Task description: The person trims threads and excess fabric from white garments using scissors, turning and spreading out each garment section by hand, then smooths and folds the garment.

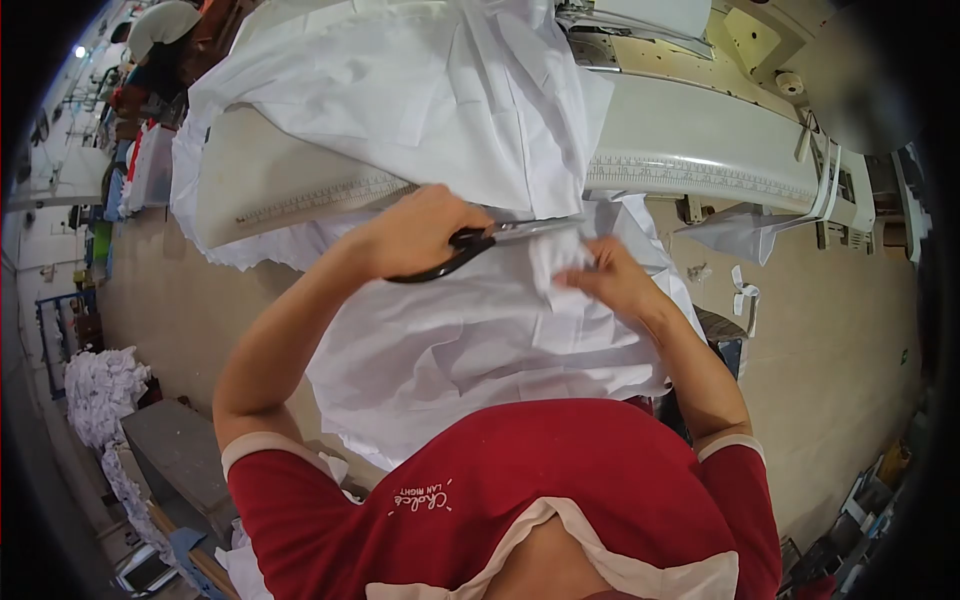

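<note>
"So, where are the scissors (475,243)?"

"Near the middle of the worktop (700,130)'s closest edge, blades pointing right. The left hand (428,232) has its fingers wrapped around the black handles."

"And the right hand (617,282)?"

"Blurred, but its fingers seem to be pinching a bit of the white cloth (430,345), beside the blades. More of that cloth covers part of the worktop and spreads below it, toward the red shirt (560,450)."

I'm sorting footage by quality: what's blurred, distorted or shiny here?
Head view: right hand and the cloth at its fingers blurred, probably by motion; ruler bowed, likely lens distortion; soft glare on the machine bed; corners dark.
</note>
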{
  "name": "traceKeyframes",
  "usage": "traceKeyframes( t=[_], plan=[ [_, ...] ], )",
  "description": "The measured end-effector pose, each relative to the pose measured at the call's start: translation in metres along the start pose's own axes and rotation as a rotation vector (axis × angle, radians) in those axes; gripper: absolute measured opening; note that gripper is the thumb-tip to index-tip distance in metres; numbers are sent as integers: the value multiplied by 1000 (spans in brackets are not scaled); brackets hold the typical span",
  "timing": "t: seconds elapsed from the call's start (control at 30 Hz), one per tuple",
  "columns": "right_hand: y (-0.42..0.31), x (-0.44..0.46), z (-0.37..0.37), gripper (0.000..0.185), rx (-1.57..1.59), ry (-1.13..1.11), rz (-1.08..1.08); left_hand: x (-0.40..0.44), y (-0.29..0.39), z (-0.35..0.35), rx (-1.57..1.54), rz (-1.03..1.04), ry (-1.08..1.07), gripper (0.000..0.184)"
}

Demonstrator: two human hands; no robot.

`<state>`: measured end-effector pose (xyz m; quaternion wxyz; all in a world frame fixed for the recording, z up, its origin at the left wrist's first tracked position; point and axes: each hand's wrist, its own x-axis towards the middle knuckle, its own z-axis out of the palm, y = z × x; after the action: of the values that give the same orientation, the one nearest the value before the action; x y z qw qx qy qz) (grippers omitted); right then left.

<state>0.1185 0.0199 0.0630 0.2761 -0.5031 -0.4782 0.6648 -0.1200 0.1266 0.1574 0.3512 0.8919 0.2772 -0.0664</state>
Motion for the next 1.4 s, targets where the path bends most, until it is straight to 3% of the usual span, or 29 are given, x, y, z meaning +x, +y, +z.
traceKeyframes(
  t=[0.1, 0.13, 0.17, 0.23, 0.33, 0.47, 0.57, 0.6, 0.67, 0.77, 0.8, 0.87, 0.97, 1.0, 1.03, 1.1, 1.13, 1.17, 1.2, 1.27, 1.33, 1.4],
  plan=[
    [29, 0, -17, 12, -864, 195, -150, -28, 7, -5, 42, -88, 57, 26],
    [18, -2, -19, 16, -1075, 423, -54, -38, -8, 0, 53, -62, 382, 29],
    [24, -2, -29, 16, -1244, 642, -210, -47, -25, 4, 61, -34, 706, 34],
    [-3, -11, -32, 22, -1051, 670, -305, -48, -43, -21, 371, -160, 998, 45],
    [-60, -7, -20, 27, -891, 680, -835, -58, -99, -38, 415, -147, 961, 40],
    [-98, 74, -42, 35, -1168, 688, -988, -93, -109, -21, 371, -332, 1040, 34],
    [-110, 101, -47, 32, -1113, 330, -1140, -153, -91, 16, 244, -420, 1063, 33],
    [-111, 92, -41, 27, -993, 231, -1090, -177, -85, 33, 244, -492, 1032, 34],
    [-116, 49, -33, 23, -966, 164, -1167, -223, -57, 60, 192, -627, 956, 34],
    [-103, -49, -34, 19, -963, -176, -845, -266, -4, 96, -145, -856, 692, 33],
    [-92, -77, -34, 18, -922, -258, -710, -265, 10, 113, -211, -840, 594, 33],
    [-63, -112, -35, 25, -774, -303, -129, -241, 23, 149, -343, -742, 422, 34],
    [20, -116, -41, 29, -417, -278, 178, -208, 11, 198, -445, -618, 263, 38],
    [22, -119, -49, 28, -465, -315, 175, -207, 7, 193, -434, -518, 264, 41],
    [21, -115, -59, 27, -516, -354, 168, -212, 3, 188, -551, -568, 284, 41],
    [0, -101, -73, 25, -663, -372, 59, -213, 12, 152, -483, -519, 399, 40],
    [-19, -89, -69, 24, -787, -180, -54, -205, 14, 133, -362, -477, 442, 40],
    [-38, -71, -56, 27, -839, 95, -10, -195, 12, 116, -240, -434, 484, 41],
    [-26, -44, -50, 33, -680, 292, -407, -178, 6, 102, -108, -384, 504, 42],
    [-31, 8, -23, 54, -378, 235, -354, -137, -4, 73, 8, -321, 478, 44],
    [-26, 46, 11, 69, 116, 246, -138, -107, -9, 46, -8, -298, 402, 43],
    [-26, 47, 24, 72, 142, 298, 35, -90, -14, 25, -12, -273, 339, 42]
  ],
)
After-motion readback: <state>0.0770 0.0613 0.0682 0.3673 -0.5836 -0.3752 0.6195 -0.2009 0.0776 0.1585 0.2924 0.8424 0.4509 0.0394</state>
